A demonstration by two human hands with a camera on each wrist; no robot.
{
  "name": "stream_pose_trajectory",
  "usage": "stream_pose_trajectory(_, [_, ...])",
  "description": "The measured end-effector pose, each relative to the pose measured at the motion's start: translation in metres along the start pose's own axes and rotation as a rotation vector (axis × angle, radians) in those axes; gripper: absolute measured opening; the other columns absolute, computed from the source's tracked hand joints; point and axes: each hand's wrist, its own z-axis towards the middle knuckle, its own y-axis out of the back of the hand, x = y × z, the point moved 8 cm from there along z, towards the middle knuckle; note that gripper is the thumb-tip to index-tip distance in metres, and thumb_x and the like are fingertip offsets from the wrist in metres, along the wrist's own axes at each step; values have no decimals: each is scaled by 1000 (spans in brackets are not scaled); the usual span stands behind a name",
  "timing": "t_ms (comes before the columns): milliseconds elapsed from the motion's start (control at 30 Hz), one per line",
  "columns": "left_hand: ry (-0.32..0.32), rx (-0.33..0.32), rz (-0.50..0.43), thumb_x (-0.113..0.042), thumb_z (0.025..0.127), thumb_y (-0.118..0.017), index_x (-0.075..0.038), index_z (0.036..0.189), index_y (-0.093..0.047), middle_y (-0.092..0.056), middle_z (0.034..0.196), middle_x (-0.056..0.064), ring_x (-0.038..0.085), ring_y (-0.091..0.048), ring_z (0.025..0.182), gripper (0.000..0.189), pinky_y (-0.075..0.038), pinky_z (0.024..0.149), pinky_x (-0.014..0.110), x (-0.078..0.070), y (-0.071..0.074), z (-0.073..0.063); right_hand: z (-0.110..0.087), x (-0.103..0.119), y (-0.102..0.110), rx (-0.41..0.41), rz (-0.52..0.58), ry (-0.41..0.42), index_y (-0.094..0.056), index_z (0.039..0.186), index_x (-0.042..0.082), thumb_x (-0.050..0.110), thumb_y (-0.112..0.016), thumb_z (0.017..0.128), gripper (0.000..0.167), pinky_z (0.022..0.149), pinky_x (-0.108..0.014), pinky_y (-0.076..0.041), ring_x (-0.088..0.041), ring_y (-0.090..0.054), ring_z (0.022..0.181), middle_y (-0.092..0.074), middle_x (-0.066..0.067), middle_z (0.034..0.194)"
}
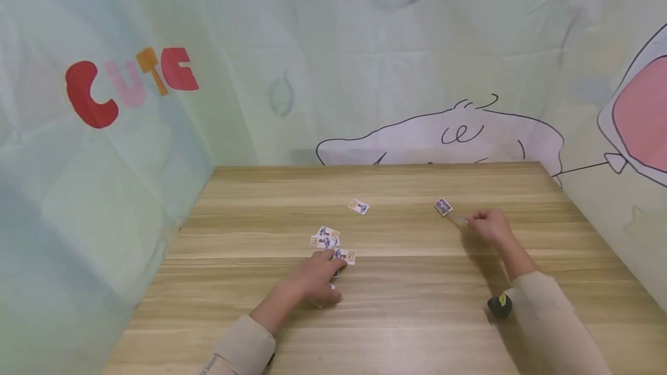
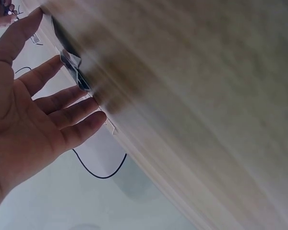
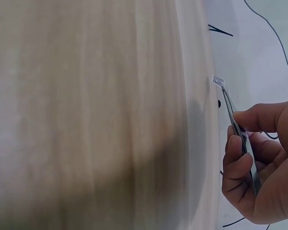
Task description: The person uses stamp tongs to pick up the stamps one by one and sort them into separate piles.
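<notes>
The card [image 1: 443,206] lies toward the far right corner of the counter [image 1: 406,323], well in from both edges; its corner is met by the tips of the tweezers [image 1: 458,219], but whether it is pinched there, or whether one card or several are stacked, cannot be told; the tweezers are clamped between thumb and fingers of the right grip [image 1: 490,225].

Very little weight is to be expected, thin stock, slick faces, and a readiness to bend or crease; a hold is best taken at a corner or short edge, lightly, since a hard squeeze could mark it; slipping from the smooth metal is judged likelier than tearing.

By the left grip [image 1: 315,276], fingers spread and nothing seen pinched, further cards are partly covered left of the counter's middle; a cluster [image 1: 325,238] is overlapped just beyond the fingers, and a lone card [image 1: 358,206] is set nearer the far edge; bare wood is left between it and the tweezers, and along the far edge; open room is also offered between the forearms, toward the near edge.
</notes>
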Motion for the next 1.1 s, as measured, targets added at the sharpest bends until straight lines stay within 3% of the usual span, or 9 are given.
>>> stream_pose_trajectory(367, [0, 9, -12, -37, 72, -74, -11, 130, -54, -40, 138, 18, 33, -38, 125, 66, -36, 100, 45, 0, -3, 1, 7, 5, 1, -24, -13, 30, -63, 87, -12, 9, -56, 82, 23, 54, -28, -41, -19, -48, 66, -59, -14, 78])
stream_pose_trajectory(967, [-11, -6, -25, -35, 72, -75, -11, 128, -55, -41, 137, 18, 33, -40, 123, 65, -38, 98, 46, 1, -2, 1, 2, 5, -4, 31, -52, 13, -64, 90, -11, 9, -57, 83, 22, 56, -27, -42, -19, -49, 67, -60, -11, 77])
stream_pose_trajectory(1100, [-9, -6, -24, -35, 72, -75, -11, 129, -55, -41, 137, 18, 33, -39, 124, 65, -37, 98, 46, 2, -2, 0, -5, 8, -5, 36, -55, 62, -64, 85, -12, 5, -57, 81, 19, 57, -28, -42, -19, -49, 68, -60, -11, 75])
